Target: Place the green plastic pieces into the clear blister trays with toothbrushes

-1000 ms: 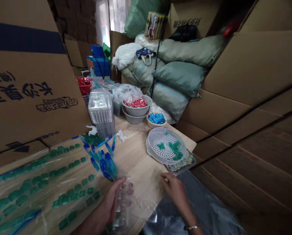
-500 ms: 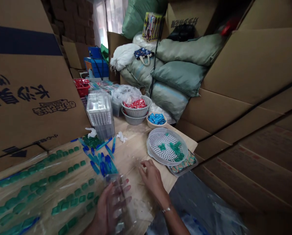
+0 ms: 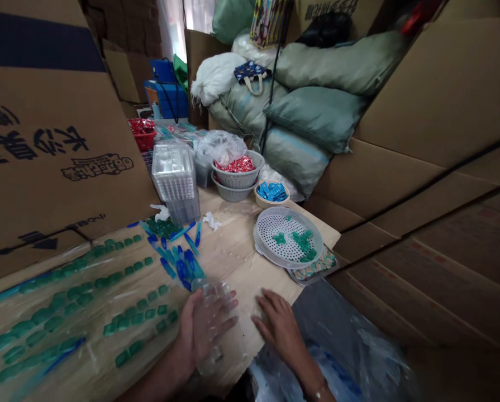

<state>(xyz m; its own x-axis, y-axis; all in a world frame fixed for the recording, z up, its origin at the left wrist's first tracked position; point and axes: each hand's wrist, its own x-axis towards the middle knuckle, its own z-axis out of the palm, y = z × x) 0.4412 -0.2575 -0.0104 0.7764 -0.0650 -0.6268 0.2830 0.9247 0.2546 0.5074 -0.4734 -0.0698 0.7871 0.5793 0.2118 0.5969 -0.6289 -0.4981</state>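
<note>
My left hand [image 3: 190,326] is wrapped round the side of a clear plastic tray [image 3: 227,349], its fingers showing through the moulded plastic. Just to the right, my right hand [image 3: 280,321] is low over the table's front edge, fingers bent toward the thumb. Something small and see-through seems to be at its fingertips, too faint to name. Beyond the tray lies a loose pile of blue and turquoise plastic sticks [image 3: 185,262]. Rows of green translucent pieces [image 3: 126,319] spread over the table at left.
A perforated white basket [image 3: 270,245] with green pieces overlaps a tray of multicoloured pieces [image 3: 320,265]. Behind stand stacked clear boxes [image 3: 176,178], grey baskets with red packets [image 3: 237,178] and a bowl of blue packets [image 3: 272,192]. Large cartons [image 3: 425,134] flank the table [image 3: 228,223].
My right hand has drawn back toward the table's front edge and to the right. My left hand still holds the clear tray, now slightly further right in view. The camera has tilted a little.
</note>
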